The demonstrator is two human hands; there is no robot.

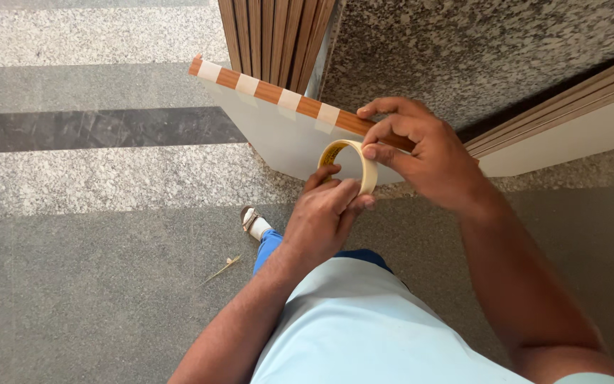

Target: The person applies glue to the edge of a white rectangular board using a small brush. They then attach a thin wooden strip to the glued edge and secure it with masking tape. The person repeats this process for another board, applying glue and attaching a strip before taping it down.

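While standing on speckled stone floor (pixel 94 284), left hand (pixel 325 220) pinching a pale round tape roll (pixel 353 162) from below, right hand (pixel 421 153) gripping its far rim. Just behind, smooth white board (pixel 278 135) with taped, orange-and-white striped edge (pixel 271 92). Further back, ribbed wooden panels (pixel 275 35).

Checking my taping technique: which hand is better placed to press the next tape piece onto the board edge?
Right hand: its fingertips already touch the board edge beside the tape roll. The left hand grips the roll from below.
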